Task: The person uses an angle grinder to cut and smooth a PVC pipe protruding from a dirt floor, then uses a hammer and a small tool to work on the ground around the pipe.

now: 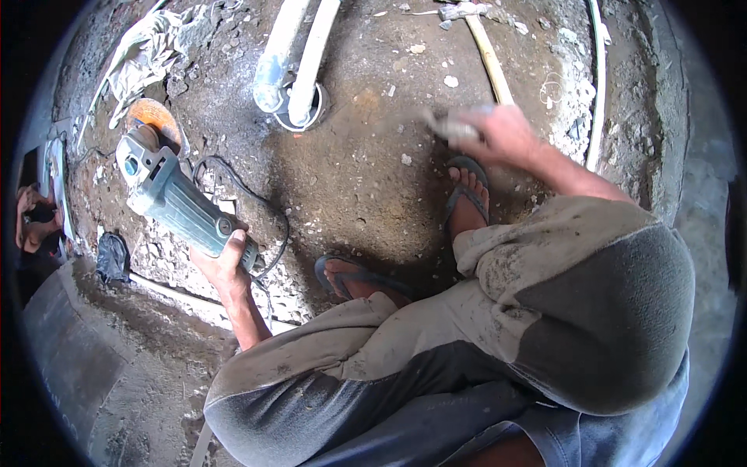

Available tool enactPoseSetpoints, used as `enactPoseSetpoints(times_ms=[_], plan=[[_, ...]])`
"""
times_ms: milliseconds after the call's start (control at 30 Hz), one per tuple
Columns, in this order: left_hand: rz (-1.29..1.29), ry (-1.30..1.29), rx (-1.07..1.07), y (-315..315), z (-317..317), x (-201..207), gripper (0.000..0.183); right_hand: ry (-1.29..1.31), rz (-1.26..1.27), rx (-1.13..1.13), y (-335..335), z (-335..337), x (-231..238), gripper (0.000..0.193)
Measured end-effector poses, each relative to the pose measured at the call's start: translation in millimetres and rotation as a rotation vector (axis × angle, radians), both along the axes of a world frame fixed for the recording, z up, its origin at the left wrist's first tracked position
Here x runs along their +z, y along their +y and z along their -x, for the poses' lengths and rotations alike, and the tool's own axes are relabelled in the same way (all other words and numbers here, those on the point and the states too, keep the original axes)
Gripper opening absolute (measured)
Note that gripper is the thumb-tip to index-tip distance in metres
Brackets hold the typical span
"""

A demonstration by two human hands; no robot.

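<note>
My left hand is wrapped round the rear of a green-grey angle grinder, over the dirt on the left. The grinder's orange disc points away from me, and its black cord loops beside the body. My right hand is smeared by motion above my right foot. Its fingers are closed round a pale greyish thing, too blurred to name. Just beyond this hand lies a hammer with a wooden handle.
Two white pipes rise from a round pipe opening at the far middle. A dirty white cloth lies far left. Thin white pipe runs along the right. A black bag sits left; rubble is scattered about. A person shows at the left rim.
</note>
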State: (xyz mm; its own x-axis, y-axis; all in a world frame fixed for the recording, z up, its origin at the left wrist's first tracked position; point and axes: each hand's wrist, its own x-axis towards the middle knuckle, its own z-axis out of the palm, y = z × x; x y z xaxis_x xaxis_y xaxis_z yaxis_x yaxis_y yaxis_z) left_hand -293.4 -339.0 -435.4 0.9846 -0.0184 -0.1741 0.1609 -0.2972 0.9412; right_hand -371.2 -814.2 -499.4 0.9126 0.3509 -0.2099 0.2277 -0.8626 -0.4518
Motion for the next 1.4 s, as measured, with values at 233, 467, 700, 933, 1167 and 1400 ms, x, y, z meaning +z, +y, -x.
enactPoseSetpoints(times_ms=[233,467,700,933,1167,1400], plan=[[0.073,0.030,0.023,-20,-9,-3,0.048,-0.220,0.413,-0.138,47,-67,-48,0.022],[0.128,0.011,0.043,-13,-2,-2,0.042,0.184,0.201,-0.111,80,-20,-9,0.022],[0.093,-0.024,0.071,4,-2,-7,0.042,0.138,0.168,-0.047,104,-22,16,0.029],[0.105,0.042,0.036,3,-1,-20,0.045,0.143,0.173,-0.222,74,-11,0,0.035],[0.127,0.167,-0.104,-6,11,-15,0.051,-0.021,0.299,-1.008,-63,19,9,0.038],[0.257,0.390,-0.344,-78,25,-53,0.043,0.050,-0.402,-0.472,36,18,8,0.017]])
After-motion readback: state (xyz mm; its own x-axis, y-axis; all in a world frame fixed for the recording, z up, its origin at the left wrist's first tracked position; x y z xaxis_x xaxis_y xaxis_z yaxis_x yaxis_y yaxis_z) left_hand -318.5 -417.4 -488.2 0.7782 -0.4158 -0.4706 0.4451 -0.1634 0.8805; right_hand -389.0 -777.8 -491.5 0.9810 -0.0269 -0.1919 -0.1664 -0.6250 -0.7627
